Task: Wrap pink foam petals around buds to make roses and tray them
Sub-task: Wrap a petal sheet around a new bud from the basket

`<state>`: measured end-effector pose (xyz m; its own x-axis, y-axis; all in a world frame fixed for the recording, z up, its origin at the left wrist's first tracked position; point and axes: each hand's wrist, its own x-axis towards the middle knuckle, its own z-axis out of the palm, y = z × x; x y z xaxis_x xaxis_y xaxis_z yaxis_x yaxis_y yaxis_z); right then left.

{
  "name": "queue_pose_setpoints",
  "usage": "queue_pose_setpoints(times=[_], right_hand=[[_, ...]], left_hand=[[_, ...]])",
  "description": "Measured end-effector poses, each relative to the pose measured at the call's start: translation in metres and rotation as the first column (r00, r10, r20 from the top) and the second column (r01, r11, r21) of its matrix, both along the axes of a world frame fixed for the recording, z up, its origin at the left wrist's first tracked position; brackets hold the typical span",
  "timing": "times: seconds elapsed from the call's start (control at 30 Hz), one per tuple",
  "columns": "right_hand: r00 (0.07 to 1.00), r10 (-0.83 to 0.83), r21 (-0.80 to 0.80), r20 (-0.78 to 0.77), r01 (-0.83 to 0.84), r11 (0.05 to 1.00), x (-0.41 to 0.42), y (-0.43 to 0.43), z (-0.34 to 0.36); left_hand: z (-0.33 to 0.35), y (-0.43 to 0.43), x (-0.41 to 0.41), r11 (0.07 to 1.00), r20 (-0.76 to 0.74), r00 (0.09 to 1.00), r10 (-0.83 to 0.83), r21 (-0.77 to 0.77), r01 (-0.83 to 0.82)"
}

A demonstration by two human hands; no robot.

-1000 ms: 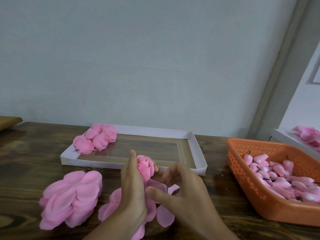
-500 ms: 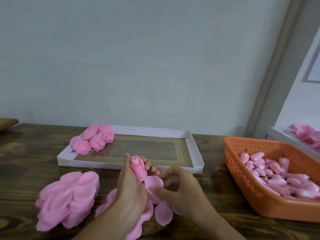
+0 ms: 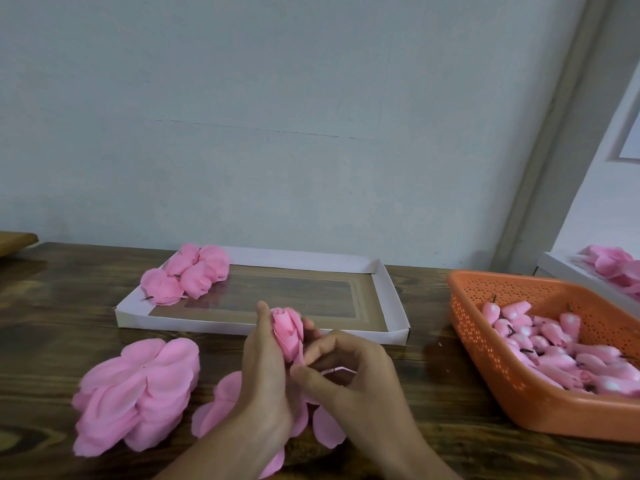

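1. Head view: the left hand (image 3: 266, 386) grips a half-wrapped rose (image 3: 287, 329) upright over the bench (image 3: 69, 306), just before the white tray (image 3: 394, 299).
2. The right hand (image 3: 353, 386) pinches a petal edge at the rose's base.
3. Finished roses (image 3: 187, 275) fill the tray's 10 o'clock corner. From the hands, the petal stack (image 3: 138, 393) lies at 9 o'clock and the orange bud basket (image 3: 554, 417) at 3 o'clock.

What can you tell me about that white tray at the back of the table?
The white tray is a shallow rectangular box, apparently folded card, with low upright walls. Its floor looks glossy brown, much like the wooden table on which it lies flat. A cluster of finished pink roses sits in its far left corner, and one of them overhangs the left wall. Most of its floor still shows.
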<state>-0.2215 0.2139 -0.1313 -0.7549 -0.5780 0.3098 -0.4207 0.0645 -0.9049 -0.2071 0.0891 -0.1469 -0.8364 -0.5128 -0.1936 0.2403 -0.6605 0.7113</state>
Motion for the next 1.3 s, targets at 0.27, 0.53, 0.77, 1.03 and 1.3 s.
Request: queue_pose_setpoints(times=[0.27,0.53,0.77,1.03,1.3], right_hand=[[0.995,0.001,-0.185,0.102,0.018,0.983,-0.002,0.000,0.001],[0.992,-0.007,-0.208,0.129,0.034,0.978,-0.005,-0.002,-0.003],[0.998,-0.062,-0.138,-0.028,0.058,0.989,-0.007,-0.001,-0.008],[0.950,-0.215,-0.114,-0.225,0.194,0.974,-0.013,0.002,-0.008],[0.791,-0.090,0.005,-0.605,0.117,0.993,-0.042,0.020,0.012]], left_hand=[[0.006,0.005,0.002,0.999,-0.021,0.999,-0.025,-0.028,0.024],[0.002,0.010,0.003,0.999,-0.132,0.991,0.033,0.026,-0.030],[0.002,0.011,0.004,0.997,-0.167,0.985,-0.048,0.055,0.058],[0.002,0.010,0.007,0.971,-0.188,0.962,-0.199,-0.172,0.167],[0.010,0.004,0.009,0.798,-0.186,0.878,-0.441,-0.529,0.289]])
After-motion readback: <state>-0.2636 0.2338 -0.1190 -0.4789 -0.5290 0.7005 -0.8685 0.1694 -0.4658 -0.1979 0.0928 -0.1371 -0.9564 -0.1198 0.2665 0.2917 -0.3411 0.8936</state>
